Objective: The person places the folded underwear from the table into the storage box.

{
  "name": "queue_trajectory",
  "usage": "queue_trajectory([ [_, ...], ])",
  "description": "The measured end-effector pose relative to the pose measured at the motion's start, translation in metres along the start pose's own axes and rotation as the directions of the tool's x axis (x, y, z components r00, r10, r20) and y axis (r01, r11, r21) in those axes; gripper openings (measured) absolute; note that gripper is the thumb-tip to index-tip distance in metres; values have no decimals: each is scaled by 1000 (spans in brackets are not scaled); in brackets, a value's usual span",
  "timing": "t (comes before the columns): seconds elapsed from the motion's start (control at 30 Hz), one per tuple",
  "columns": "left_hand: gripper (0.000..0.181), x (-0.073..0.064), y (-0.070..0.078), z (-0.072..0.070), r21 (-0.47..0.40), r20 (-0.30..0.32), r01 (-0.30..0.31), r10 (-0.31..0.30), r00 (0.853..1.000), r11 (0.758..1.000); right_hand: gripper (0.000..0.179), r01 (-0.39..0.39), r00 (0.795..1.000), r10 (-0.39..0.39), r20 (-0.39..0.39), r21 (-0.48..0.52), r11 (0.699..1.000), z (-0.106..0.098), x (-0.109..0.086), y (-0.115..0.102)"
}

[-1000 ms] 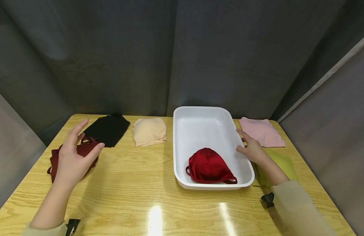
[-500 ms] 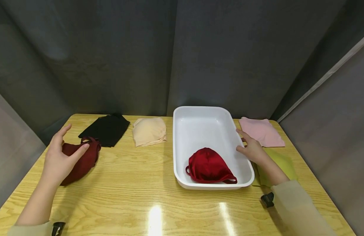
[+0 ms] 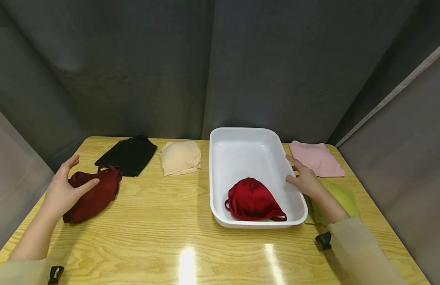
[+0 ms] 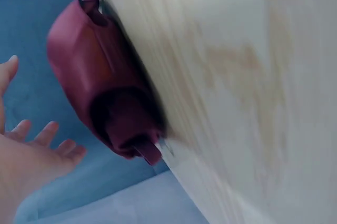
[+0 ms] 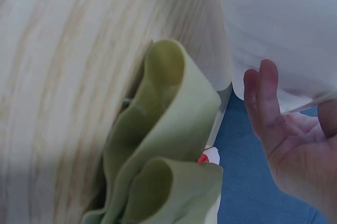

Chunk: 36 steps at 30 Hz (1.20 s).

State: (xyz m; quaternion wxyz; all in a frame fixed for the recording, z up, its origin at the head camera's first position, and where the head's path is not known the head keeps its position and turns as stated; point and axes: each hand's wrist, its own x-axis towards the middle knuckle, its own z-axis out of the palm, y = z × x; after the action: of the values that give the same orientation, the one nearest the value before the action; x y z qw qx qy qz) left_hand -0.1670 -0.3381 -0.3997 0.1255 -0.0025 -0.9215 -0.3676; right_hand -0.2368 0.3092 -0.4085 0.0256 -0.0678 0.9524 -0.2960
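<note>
In the head view my left hand (image 3: 63, 194) is spread beside a folded maroon bra (image 3: 98, 194) on the left of the table. The left wrist view shows the left hand's fingers straight and apart from the maroon bra (image 4: 89, 61). My right hand (image 3: 307, 182) holds the right rim of a white tray (image 3: 248, 152), its thumb over the edge. Several of its fingers (image 5: 268, 84) lie along the tray's outer wall. A folded, shiny red bra (image 3: 252, 200) with looped straps sits at the tray's near end.
Folded black cloth (image 3: 128, 156) and a beige folded garment (image 3: 180, 158) lie along the table's back. Right of the tray are a pink folded garment (image 3: 316, 158) and an olive-green one (image 3: 342, 198), partly behind the right forearm. Grey curtains (image 3: 145, 71) surround the wooden table (image 3: 152, 221).
My left hand has shifted left and slightly nearer, off the top of the maroon bra. The bra now shows a more compact, rounded outline. Right hand and tray stay put.
</note>
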Motion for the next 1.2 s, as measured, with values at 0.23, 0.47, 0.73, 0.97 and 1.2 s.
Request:
queue_trajectory([
  [0.23, 94, 9, -18, -4, 74, 75, 12, -18, 997, 997, 69, 8, 1000, -8, -8, 9, 1000, -1, 0, 1],
  [0.47, 98, 19, -33, -9, 152, 180, 27, -55, 982, 988, 69, 10, 1000, -10, -5, 17, 1000, 0, 0, 1],
  [0.73, 102, 26, -42, -15, 153, 312, 80, -125, 942, 985, 70, -7, 1000, 7, 3, 32, 999, -2, 0, -1],
  [0.97, 106, 30, -45, -18, 174, 391, 118, -178, 903, 978, 70, -14, 1000, 14, 8, 36, 999, -1, 0, -1],
  [1.2, 108, 35, -49, -18, 200, 440, 146, -222, 870, 969, 70, -15, 1000, 15, 7, 33, 999, 1, 1, 2],
])
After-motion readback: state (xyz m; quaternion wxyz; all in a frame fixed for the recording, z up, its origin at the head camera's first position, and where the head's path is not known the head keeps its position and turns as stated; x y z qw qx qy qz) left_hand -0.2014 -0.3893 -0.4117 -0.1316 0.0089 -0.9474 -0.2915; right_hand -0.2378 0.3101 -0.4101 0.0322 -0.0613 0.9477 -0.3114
